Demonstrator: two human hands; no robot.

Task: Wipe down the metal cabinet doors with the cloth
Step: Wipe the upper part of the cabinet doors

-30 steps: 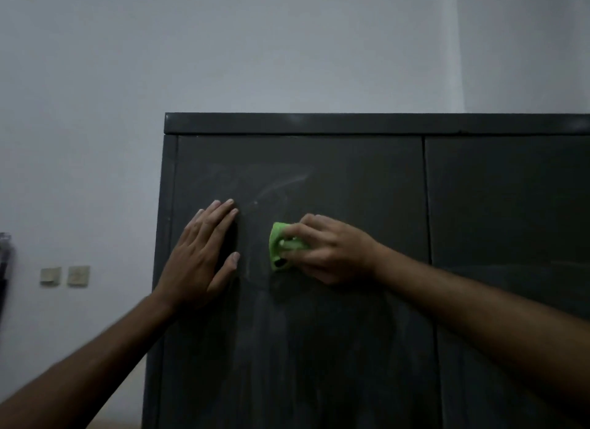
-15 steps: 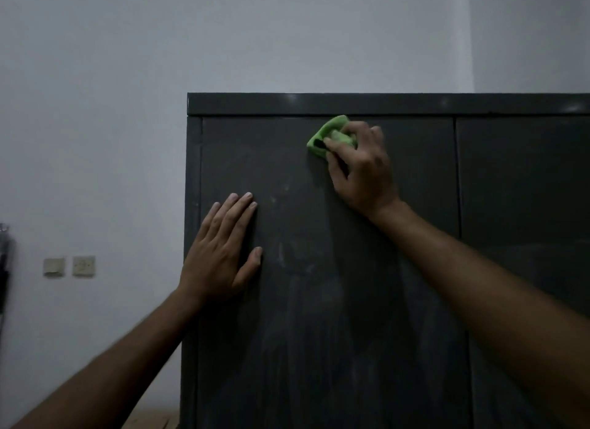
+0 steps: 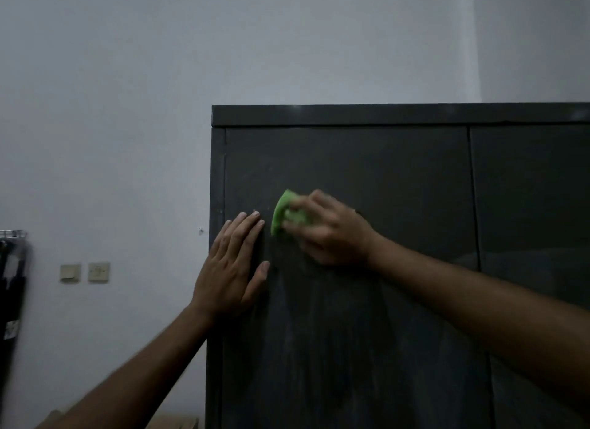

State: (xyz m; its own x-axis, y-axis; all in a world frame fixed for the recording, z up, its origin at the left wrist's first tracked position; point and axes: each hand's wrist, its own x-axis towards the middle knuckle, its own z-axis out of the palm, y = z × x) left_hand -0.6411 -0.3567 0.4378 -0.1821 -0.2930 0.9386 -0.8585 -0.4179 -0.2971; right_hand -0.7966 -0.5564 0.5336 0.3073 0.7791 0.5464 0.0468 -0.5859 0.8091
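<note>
Two bare hands are up against the left door [image 3: 348, 301] of a dark cabinet [image 3: 383, 115]. The cabinet is a boxy thing with a flat top band and straight edges, its surface dull and matte, streaked with pale smears and dusty marks across the panel. A thin vertical seam splits the left door from the right door [image 3: 536, 189], which has a faint sheen lower down.

The right hand [image 3: 332, 233] grips a bright green cloth [image 3: 282, 213], bunched into a soft wad; the fingers curl over it and press it to the left door at about mid height, toward the panel's left side. The hand and cloth are somewhat blurred, so the exact fold of the cloth cannot be told. The left hand [image 3: 233, 269] lies flat on the same door near its left edge, fingers straight and close together, thumb angled out to the right, holding nothing. Its fingertips sit just beside the cloth, a narrow gap between them.

Behind and to the left is a plain pale wall [image 3: 127, 109], smooth and bare-looking in the dim light. Two small square switch plates [image 3: 84, 272] sit side by side on it, low down. At the far left edge something dark hangs from a metal rail [image 3: 12, 234], too blurred to make out. Both forearms reach in from the bottom corners and cover part of the door's lower area.
</note>
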